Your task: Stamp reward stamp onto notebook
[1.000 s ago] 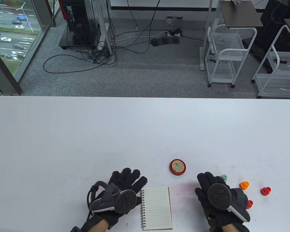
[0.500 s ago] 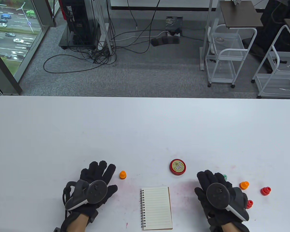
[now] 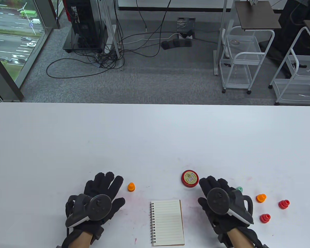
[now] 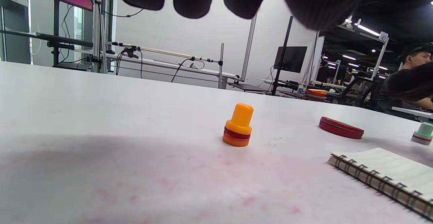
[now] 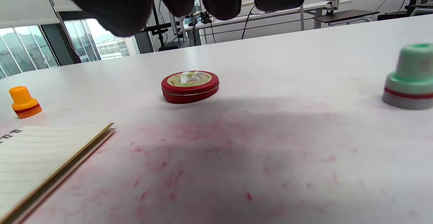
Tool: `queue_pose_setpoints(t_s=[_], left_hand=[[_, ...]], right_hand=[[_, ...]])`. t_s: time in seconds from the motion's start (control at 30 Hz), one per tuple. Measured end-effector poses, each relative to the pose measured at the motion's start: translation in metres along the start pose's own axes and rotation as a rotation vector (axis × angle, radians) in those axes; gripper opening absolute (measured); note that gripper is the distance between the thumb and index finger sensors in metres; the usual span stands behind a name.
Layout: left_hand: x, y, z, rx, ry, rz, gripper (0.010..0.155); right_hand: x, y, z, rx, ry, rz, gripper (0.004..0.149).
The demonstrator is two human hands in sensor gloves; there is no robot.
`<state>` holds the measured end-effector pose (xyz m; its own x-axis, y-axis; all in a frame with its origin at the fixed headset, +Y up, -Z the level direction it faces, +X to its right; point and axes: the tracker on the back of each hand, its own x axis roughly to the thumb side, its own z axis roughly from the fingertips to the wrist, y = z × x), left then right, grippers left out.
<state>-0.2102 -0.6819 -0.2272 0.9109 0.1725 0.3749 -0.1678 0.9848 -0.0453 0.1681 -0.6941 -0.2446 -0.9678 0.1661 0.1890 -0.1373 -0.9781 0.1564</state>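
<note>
Five stamps [image 3: 131, 186] (two orange), one notebook [image 3: 167, 222].

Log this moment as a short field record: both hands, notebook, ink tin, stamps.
left hand: fingers spread, holds nothing
right hand: open, holds nothing, beside tin
spiral-bound lined notebook: open, flat between hands
round red ink tin: lid on
orange stamp left of notebook: upright
mint-green stamp: upright
other stamps: orange, two red

— What differs from a second ago?
— The left hand [image 3: 100, 199] sits left of the orange stamp [image 3: 131, 186], uncovering it.
— And the right hand [image 3: 219, 200]?
— Nearer the red tin [image 3: 190, 178], exposing a red stamp [image 3: 265, 218].
</note>
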Motion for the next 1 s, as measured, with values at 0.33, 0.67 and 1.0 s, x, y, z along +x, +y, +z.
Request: queue_pose_setpoints(t_s=[0.33,0.67,1.0], left_hand=[[0.012,0.01,0.007,0.039,-0.031,-0.02,0.071],[0.009,0.011,0.008,0.007,0.019,-0.041,0.07],[0.001,0.008,0.007,0.093,0.032,-0.037,0.067]], right_hand=[[0.028,0.012,-0.085,0.241,0.056,0.066,0.081],[0.034,0.045,-0.112,0.396,0.09,0.081,0.078],[0.037,0.045,-0.107,0.236,0.004,0.152,0.066]])
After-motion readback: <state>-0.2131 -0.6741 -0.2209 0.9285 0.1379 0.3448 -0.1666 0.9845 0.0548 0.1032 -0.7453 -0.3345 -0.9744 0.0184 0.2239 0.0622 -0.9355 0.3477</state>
